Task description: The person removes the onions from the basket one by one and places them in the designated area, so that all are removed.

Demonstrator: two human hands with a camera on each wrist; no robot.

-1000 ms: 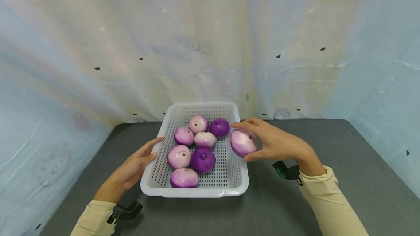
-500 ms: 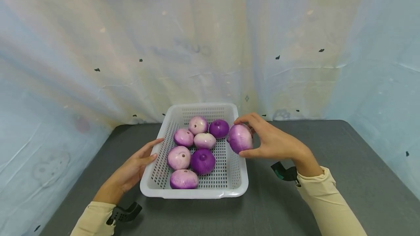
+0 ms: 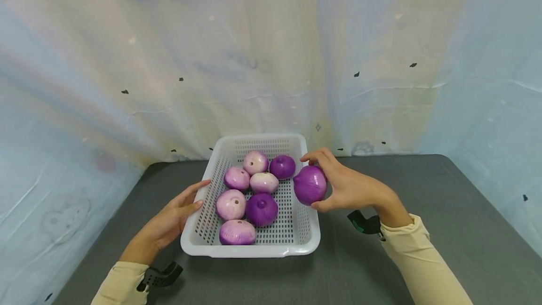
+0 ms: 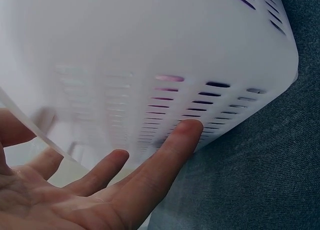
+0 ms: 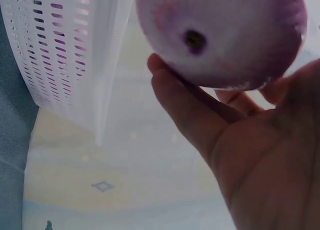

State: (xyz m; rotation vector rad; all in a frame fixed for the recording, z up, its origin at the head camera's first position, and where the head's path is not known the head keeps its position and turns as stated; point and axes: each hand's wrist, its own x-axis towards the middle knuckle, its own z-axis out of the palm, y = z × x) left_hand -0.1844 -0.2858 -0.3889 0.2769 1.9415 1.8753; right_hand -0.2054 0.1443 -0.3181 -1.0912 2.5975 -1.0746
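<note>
A glossy purple onion (image 3: 310, 185) is held between the thumb and fingers of my right hand (image 3: 353, 185), at the right rim of a white perforated basket (image 3: 254, 250). Its dark, pointed side shows in the head view; in the right wrist view the onion (image 5: 225, 35) shows a pale side with a small dark root spot. My left hand (image 3: 169, 220) holds the basket's left rim, thumb and index finger at the edge. In the left wrist view other fingers (image 4: 175, 145) reach under the rim toward the outer wall. Inside the basket lie several onions, pale ones (image 3: 230, 204) and dark purple ones (image 3: 262, 209).
The basket stands on a dark grey table (image 3: 262, 281) with rounded far corners. A pastel patterned curtain (image 3: 271, 60) hangs behind the table and along both sides. Each wrist wears a black camera mount, one on the left (image 3: 161, 276) and one on the right (image 3: 365, 222).
The onion in my right hand has turned, from its pale side with the root spot to its dark purple pointed side. The left hand and the basket have stayed in place.
</note>
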